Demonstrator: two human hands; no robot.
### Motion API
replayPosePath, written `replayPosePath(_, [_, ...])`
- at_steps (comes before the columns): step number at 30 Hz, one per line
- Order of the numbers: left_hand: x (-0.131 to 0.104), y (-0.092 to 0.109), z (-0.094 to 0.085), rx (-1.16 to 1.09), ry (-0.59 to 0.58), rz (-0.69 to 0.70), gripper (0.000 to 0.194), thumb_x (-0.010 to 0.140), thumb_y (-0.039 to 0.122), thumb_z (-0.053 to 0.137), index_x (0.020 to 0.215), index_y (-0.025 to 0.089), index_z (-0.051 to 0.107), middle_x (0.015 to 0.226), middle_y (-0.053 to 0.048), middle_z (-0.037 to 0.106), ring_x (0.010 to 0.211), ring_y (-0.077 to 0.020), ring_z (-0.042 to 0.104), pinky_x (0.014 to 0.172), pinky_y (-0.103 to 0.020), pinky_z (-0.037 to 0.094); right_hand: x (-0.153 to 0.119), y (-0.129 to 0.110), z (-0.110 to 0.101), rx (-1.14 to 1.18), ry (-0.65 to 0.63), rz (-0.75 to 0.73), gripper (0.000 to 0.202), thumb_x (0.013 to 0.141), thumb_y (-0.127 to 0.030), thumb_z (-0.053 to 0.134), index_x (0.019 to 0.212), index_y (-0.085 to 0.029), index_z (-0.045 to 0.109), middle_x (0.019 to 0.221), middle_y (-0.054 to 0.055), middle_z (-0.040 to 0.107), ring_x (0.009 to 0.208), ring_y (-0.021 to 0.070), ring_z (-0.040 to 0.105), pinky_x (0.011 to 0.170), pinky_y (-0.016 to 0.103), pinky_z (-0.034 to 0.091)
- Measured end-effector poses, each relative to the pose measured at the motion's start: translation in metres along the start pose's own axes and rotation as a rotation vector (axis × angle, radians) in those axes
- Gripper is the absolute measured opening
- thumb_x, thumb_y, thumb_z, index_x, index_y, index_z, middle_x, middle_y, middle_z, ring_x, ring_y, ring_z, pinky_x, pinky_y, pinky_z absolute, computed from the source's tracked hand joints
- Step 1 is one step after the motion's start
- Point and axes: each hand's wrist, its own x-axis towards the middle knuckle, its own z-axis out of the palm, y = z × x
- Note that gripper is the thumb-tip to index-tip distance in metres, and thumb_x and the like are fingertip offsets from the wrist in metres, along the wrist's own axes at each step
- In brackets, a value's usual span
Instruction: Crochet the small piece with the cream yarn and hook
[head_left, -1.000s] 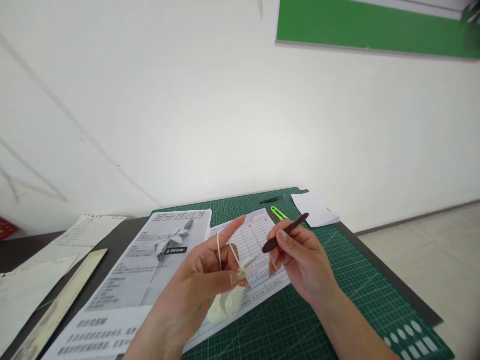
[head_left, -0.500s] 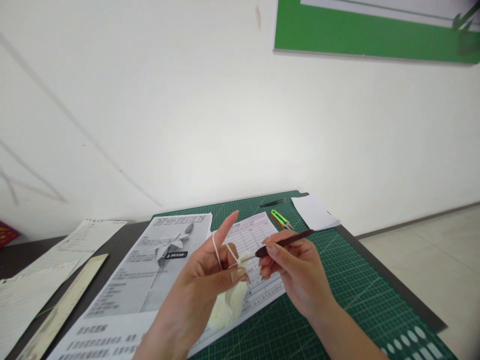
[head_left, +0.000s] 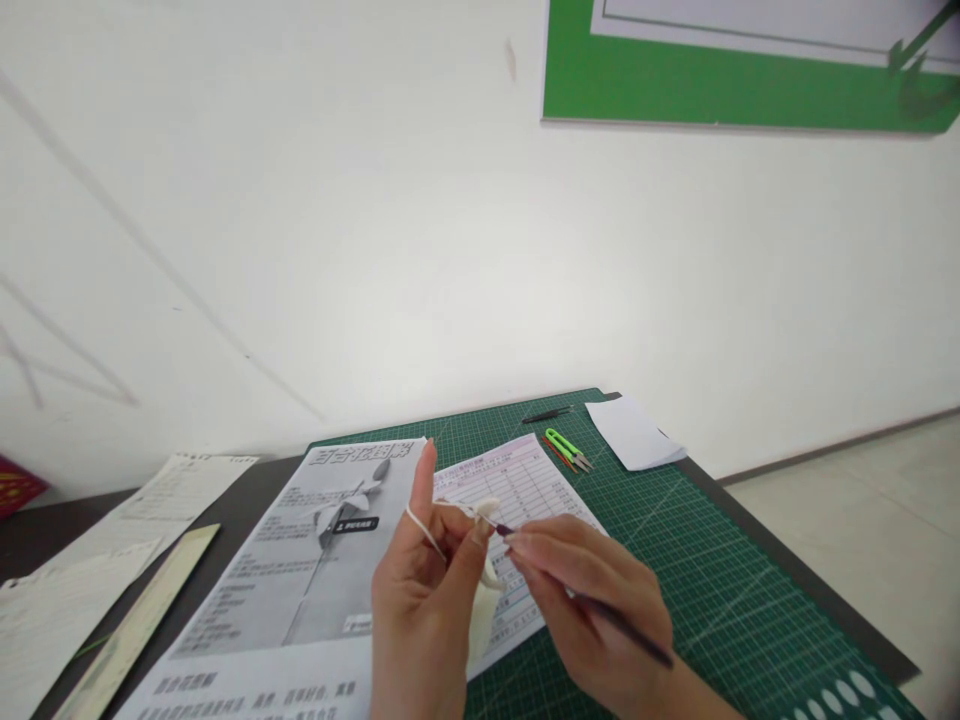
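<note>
My left hand (head_left: 424, 610) pinches a small piece of cream crochet work (head_left: 487, 508) between thumb and fingers. Its index finger points up, with a strand of white yarn (head_left: 424, 530) looped round it. In my right hand (head_left: 600, 580) is a crochet hook with a dark handle (head_left: 626, 628), held like a pen. The hook's metal tip meets the crochet work beside my left thumb, and whether it has caught a loop is too small to tell. Behind the left thumb a pale cream mass, seemingly yarn (head_left: 484, 620), is partly hidden.
Under the hands lie a printed sheet with a flower picture (head_left: 300, 560) and a table form (head_left: 517, 480) on a green cutting mat (head_left: 720, 600). Green thread snips (head_left: 564, 448), a dark slim tool (head_left: 546, 415) and white paper (head_left: 634, 432) lie farther back. A ruler (head_left: 142, 620) lies left.
The hook's handle has swung from pointing up and right to down and right. My right hand has rolled over with it, and my left hand has turned more upright.
</note>
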Motion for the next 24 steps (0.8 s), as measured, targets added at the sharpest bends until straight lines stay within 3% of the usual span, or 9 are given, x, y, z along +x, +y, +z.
replayPosePath(2, [0.002,0.004,-0.002,-0.128,-0.049,-0.123,0.064,0.07,0.015,0.077,0.129,0.032,0.058,0.063,0.006,0.057,0.059,-0.0073,0.05,0.061,-0.017,0.043,-0.002,0.002,-0.003,-0.077,-0.098,-0.174,0.05,0.076,0.007,0.058,0.122,-0.011,0.061,0.094,0.017,0.073,0.084,0.0225,0.069,0.068,0.034,0.059])
replayPosePath(4, [0.005,0.009,-0.005,-0.232,-0.128,-0.255,0.058,0.068,0.011,0.077,0.122,0.025,0.064,0.064,0.005,0.059,0.058,-0.007,0.053,0.06,-0.017,0.045,-0.003,0.003,-0.004,-0.061,-0.09,-0.197,0.049,0.077,0.006,0.057,0.123,-0.011,0.061,0.095,0.017,0.072,0.085,0.0228,0.068,0.068,0.035,0.059])
replayPosePath(9, [0.01,0.024,-0.008,-0.353,-0.278,-0.379,0.055,0.064,-0.001,0.074,0.116,0.018,0.068,0.067,0.004,0.062,0.057,-0.0067,0.059,0.061,-0.017,0.05,0.003,-0.001,0.002,0.318,0.133,0.227,0.032,0.077,0.0,0.065,0.097,-0.023,0.075,0.081,0.005,0.073,0.066,0.0163,0.068,0.058,0.029,0.057])
replayPosePath(13, [0.012,0.029,-0.01,-0.377,-0.411,-0.436,0.058,0.066,-0.002,0.072,0.12,0.019,0.066,0.062,0.005,0.062,0.056,-0.008,0.061,0.059,-0.016,0.049,0.005,-0.001,0.005,0.635,0.182,0.524,0.018,0.076,-0.011,0.072,0.085,-0.025,0.077,0.076,0.002,0.073,0.058,0.015,0.067,0.05,0.026,0.057])
replayPosePath(17, [0.016,0.027,-0.015,-0.378,-0.486,-0.449,0.063,0.066,0.0,0.072,0.125,0.022,0.062,0.063,0.002,0.065,0.057,-0.0091,0.061,0.058,-0.017,0.048,0.006,-0.002,0.002,0.706,0.167,0.582,0.013,0.075,-0.015,0.074,0.083,-0.024,0.077,0.074,0.002,0.075,0.058,0.0145,0.068,0.052,0.025,0.057])
replayPosePath(24, [0.016,0.026,-0.021,-0.388,-0.505,-0.479,0.064,0.063,0.0,0.07,0.123,0.021,0.064,0.063,0.001,0.067,0.056,-0.0097,0.059,0.055,-0.017,0.046,0.008,-0.005,-0.006,0.711,0.176,0.626,0.008,0.076,-0.018,0.075,0.081,-0.023,0.078,0.07,0.002,0.074,0.056,0.0118,0.066,0.053,0.022,0.055])
